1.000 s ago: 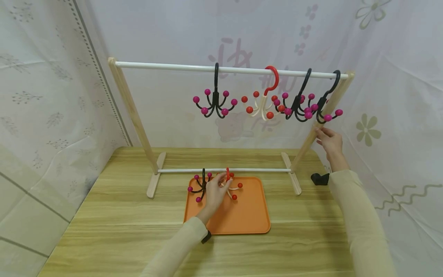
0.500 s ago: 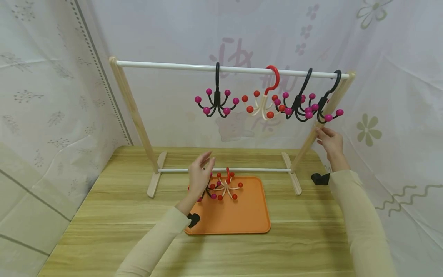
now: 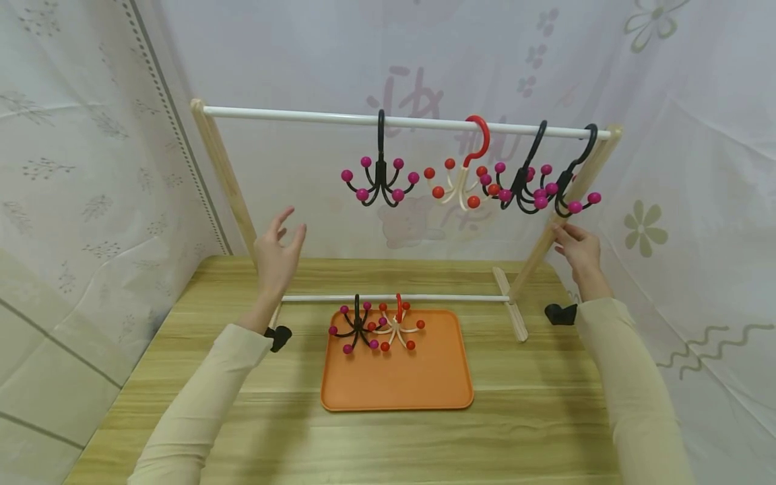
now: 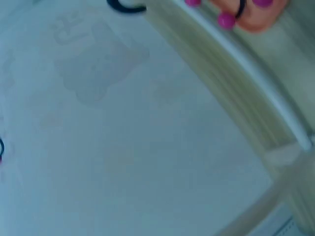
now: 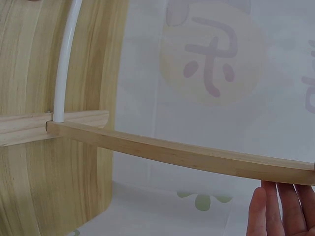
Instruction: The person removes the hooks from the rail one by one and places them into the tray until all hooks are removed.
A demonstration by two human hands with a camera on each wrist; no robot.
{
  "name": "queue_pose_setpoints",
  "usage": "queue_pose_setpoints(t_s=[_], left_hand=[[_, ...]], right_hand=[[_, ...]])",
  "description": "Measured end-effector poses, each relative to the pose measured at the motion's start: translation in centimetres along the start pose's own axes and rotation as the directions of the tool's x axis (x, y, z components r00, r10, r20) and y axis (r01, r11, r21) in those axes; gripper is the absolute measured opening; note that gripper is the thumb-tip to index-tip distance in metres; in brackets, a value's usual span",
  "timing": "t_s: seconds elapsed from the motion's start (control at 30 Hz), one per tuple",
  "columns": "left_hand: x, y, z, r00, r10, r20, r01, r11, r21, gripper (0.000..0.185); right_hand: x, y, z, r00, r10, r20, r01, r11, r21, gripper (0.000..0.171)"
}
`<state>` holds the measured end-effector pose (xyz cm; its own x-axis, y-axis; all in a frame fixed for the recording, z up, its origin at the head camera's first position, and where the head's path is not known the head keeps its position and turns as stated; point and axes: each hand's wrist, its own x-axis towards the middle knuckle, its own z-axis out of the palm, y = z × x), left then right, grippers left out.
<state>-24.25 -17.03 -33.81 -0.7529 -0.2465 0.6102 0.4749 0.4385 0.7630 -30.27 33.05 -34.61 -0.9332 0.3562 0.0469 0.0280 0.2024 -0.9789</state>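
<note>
My left hand (image 3: 279, 256) is raised in the air with nothing in it, thumb and fingers spread. It overlaps the rack's left wooden post (image 3: 227, 175) in the head view. My right hand (image 3: 580, 252) touches the right wooden post (image 3: 539, 252) with its fingers. In the right wrist view these fingers (image 5: 291, 209) look fairly straight at the post's edge, their tips partly hidden. On an orange tray (image 3: 400, 384) lie a black octopus-style hook hanger (image 3: 358, 327) with magenta balls and a cream one (image 3: 396, 327) with a red hook and red balls.
Several similar hangers hang from the white top rail (image 3: 291, 116): one black hanger (image 3: 380, 175) near the middle, a red-hooked hanger (image 3: 462, 178), and two black ones at the right. A lower white rail (image 3: 455, 298) runs behind the tray. A patterned curtain backs the wooden table (image 3: 515, 417).
My left hand has let go of the red-hooked hanger on the tray and moved up and left to the left post. My right hand has stayed at the right post.
</note>
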Motion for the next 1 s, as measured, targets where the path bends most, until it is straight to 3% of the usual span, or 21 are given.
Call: queue_pose_setpoints(t_s=[0.07, 0.23, 0.33, 0.47, 0.6, 0.7, 0.83, 0.93, 1.0], left_hand=[[1.2, -1.2, -1.0, 0.998, 0.038, -0.052, -0.035, 0.998, 0.058, 0.039], [3.5, -1.7, -3.5, 0.979, 0.107, -0.173, -0.077, 0.982, 0.17, 0.047], [4.5, -1.8, -4.7, 0.981, 0.042, -0.19, -0.004, 0.981, 0.195, 0.056], [5.5, -1.9, -5.9, 0.984, -0.131, -0.121, 0.149, 0.978, 0.148, 0.066], [6.2, -2.2, -6.8, 0.959, -0.285, -0.003, 0.282, 0.947, 0.157, 0.068], [6.5, -2.4, -7.3, 0.94, -0.335, 0.07, 0.313, 0.925, 0.216, 0.067], [7.0, -2.7, -7.5, 0.924, -0.369, 0.099, 0.329, 0.901, 0.283, 0.065], [7.4, -2.9, -7.4, 0.923, -0.376, 0.089, 0.329, 0.885, 0.329, 0.059], [7.6, -3.2, -7.3, 0.922, -0.377, 0.082, 0.326, 0.875, 0.358, 0.054]], right_hand=[[0.1, 0.1, 0.0, 1.0, 0.0, -0.003, 0.0, 1.0, 0.004, 0.063], [0.1, 0.1, 0.1, 1.0, 0.003, -0.008, -0.003, 1.0, -0.001, 0.062], [0.1, 0.1, 0.1, 1.0, 0.01, -0.01, -0.01, 1.0, -0.007, 0.062], [0.1, 0.0, 0.1, 1.0, 0.019, -0.012, -0.019, 1.0, -0.016, 0.062], [-0.4, -0.4, 0.2, 1.0, 0.011, -0.007, -0.011, 1.0, -0.016, 0.061], [-0.9, -1.0, 0.4, 1.0, 0.009, -0.002, -0.009, 1.0, -0.001, 0.059], [-0.1, -0.4, 0.2, 1.0, 0.023, 0.001, -0.023, 0.998, 0.05, 0.058], [2.5, 2.0, -0.6, 0.999, 0.032, 0.004, -0.032, 0.996, 0.078, 0.058], [5.7, 4.9, -1.4, 0.999, 0.006, 0.037, -0.012, 0.988, 0.151, 0.052]])
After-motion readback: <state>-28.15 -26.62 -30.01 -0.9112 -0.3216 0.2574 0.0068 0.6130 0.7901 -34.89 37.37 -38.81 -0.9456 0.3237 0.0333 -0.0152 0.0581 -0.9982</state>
